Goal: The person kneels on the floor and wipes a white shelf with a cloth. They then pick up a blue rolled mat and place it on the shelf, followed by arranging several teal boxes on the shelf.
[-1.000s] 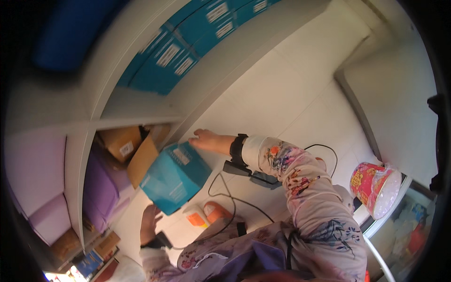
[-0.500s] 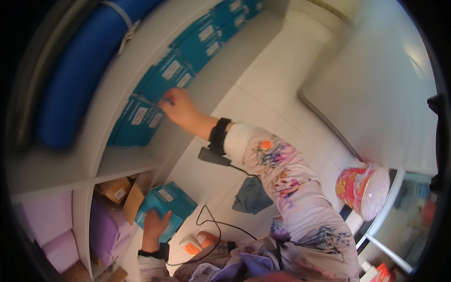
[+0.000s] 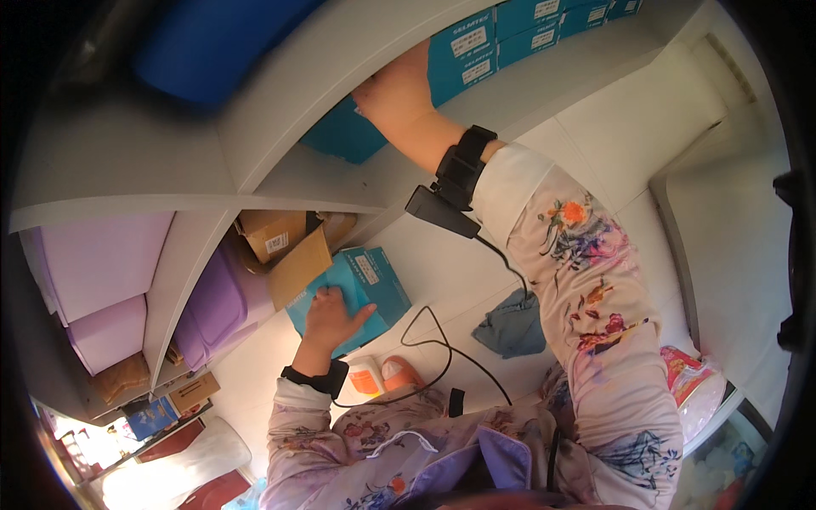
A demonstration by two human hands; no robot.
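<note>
Teal box (image 3: 382, 286), one, with a pale label: on the white tiled floor (image 3: 459, 263), left of centre, beside the grey-white shelving (image 3: 127, 161). Left hand (image 3: 330, 321): palm down on this box, open, thumb spread away from the fingers, not closed around it.

Teal boxes (image 3: 510, 48), several, labelled, stacked in a row: in the far shelf compartment. Right hand (image 3: 398, 92): reached into that compartment at the row's left part, wrist bent; fingers mostly hidden, so I cannot tell whether they grip.

Cardboard box (image 3: 265, 228), one, brown, flap open toward the floor box: in the compartment to its left. Purple bin (image 3: 217, 297), one: same compartment, nearer. Lilac boxes (image 3: 106, 259), two: further left.

Cloth (image 3: 512, 325), one, blue-grey, crumpled: on the floor, right of the teal box. Black cable (image 3: 455, 350), looped: between box and cloth. White-and-orange container (image 3: 365, 378), one: just on the near side of the box. Red-and-pink tub (image 3: 693, 387), one: near right, partly behind the flowered sleeve (image 3: 595, 280). Blue roll (image 3: 225, 51), blurred: far left.
</note>
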